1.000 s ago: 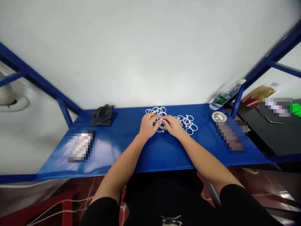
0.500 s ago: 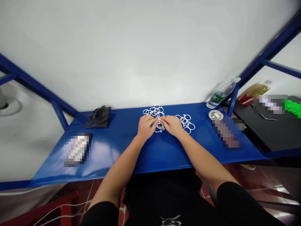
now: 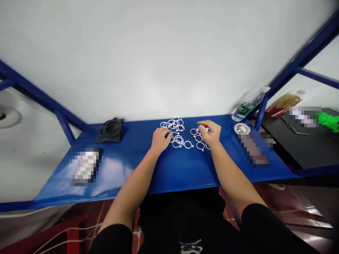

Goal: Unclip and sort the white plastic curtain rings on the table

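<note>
On the blue table [image 3: 182, 173], white rings [image 3: 178, 140] lay in 3 loose groups: 1 near the wall [image 3: 169, 63], 1 just in front of it beside the left hand [image 3: 160, 139], and 1 under and around the right hand [image 3: 212, 132]. Between the 2 front groups, 1 ring [image 3: 189, 144] lay flat, close to the left-hand group. The person's left hand was half curled at the edge of its rings, thumb near the fingers; whether it gripped any could not be told. The right hand's index finger pointed inward, with a narrow gap to the thumb; white showed beneath the fingers, but whether a ring was held could not be told.

A clear bottle [image 3: 250, 104] leaned at the far right corner, its green label bearing white marks too small to read. A white roll [image 3: 242, 133] sat in front of it, and a black bag [image 3: 109, 131] lay far left. 2 items, 1 near each end, were pixelated, hiding any writing. On the black shirt [image 3: 182, 215], white lettering arched over a white print, upside down and not surely legible.
</note>
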A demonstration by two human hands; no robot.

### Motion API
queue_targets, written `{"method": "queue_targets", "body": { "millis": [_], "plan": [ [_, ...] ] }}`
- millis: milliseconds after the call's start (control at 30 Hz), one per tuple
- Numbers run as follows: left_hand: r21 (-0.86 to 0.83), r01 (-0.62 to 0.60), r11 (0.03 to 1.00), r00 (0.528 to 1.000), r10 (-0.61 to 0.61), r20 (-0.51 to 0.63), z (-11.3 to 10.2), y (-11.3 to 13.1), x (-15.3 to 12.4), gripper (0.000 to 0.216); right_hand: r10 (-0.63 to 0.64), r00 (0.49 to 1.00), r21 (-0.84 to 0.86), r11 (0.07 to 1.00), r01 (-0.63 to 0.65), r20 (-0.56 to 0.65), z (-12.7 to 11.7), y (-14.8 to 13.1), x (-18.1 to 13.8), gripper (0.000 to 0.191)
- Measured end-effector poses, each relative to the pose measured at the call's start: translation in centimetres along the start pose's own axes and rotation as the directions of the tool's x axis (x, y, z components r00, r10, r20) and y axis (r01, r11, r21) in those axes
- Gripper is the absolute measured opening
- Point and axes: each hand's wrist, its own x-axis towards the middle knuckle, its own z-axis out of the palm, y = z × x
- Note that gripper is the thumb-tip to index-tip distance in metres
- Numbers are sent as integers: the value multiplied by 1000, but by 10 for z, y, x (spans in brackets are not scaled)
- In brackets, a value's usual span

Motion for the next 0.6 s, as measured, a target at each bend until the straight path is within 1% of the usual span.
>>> {"method": "queue_targets", "body": {
  "millis": [67,133,200,267,300,333,400,433,500,567,600],
  "plan": [
    [32,31,999,999,-31,25,0,-1,0,22,-43,991,14,999,41,124,7,-7,-2,48],
    [69,72,995,996,-75,50,1,-2,-1,21,-103,955,35,995,97,278,16,-15,-4,44],
    [96,106,990,990,-114,83,1,-3,-2,22,-163,882,43,986,160,442,22,-22,-5,40],
    [101,122,987,986,-132,97,2,-3,-2,25,-182,810,13,978,210,557,22,-24,-4,39],
    [90,122,988,987,-130,90,2,-3,-2,27,-167,792,-15,976,217,587,21,-23,-3,39],
    [72,114,991,990,-120,76,2,-3,-2,30,-133,788,-52,977,206,602,19,-20,-1,38],
    [27,73,997,997,-74,38,1,-1,-1,34,-27,787,-131,982,137,617,13,-11,3,35],
    [6,36,999,999,-36,28,0,0,-1,34,38,770,-177,979,99,637,11,-5,4,34],
    [-23,-63,998,997,64,42,-3,4,-2,36,126,713,-246,967,67,690,10,6,5,31],
    [-40,-155,987,983,158,98,-5,11,-4,44,157,654,-276,958,83,740,13,14,4,22],
    [-44,-185,982,973,190,135,-5,14,-6,48,151,637,-275,956,100,756,15,16,3,14]
  ]
}}
